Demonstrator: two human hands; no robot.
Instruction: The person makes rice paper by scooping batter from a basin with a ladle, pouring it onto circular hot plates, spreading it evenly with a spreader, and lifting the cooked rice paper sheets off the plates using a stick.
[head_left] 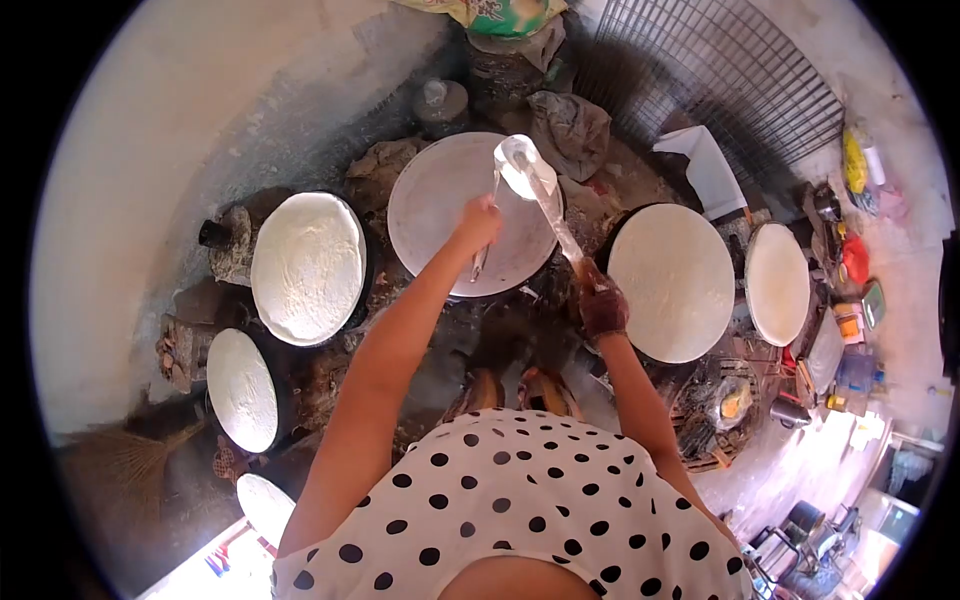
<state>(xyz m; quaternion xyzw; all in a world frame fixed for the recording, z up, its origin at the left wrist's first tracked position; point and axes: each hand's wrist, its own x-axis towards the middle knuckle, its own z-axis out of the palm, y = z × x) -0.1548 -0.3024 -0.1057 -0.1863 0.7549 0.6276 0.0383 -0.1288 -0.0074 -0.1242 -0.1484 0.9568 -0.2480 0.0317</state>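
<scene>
My right hand (602, 302), in a dark reddish glove, is closed around the long handle of a ladle (552, 212). The ladle's bowl, coated in bright white batter (519, 178), hangs over the far right edge of a round pale griddle (435, 200). My bare left hand (479, 224) is closed on a thin stick-like tool (478, 266) above the middle of the same griddle. The tool's upper end reaches close to the ladle bowl; whether they touch I cannot tell. No batter layer shows on this griddle.
Griddles covered in white batter stand on both sides: a large one (308, 268) and a smaller one (243, 390) at left, two more (671, 283) (778, 285) at right. A wire rack (720, 75) leans behind. A broom (125, 465) lies at far left. My feet (545, 390) are below.
</scene>
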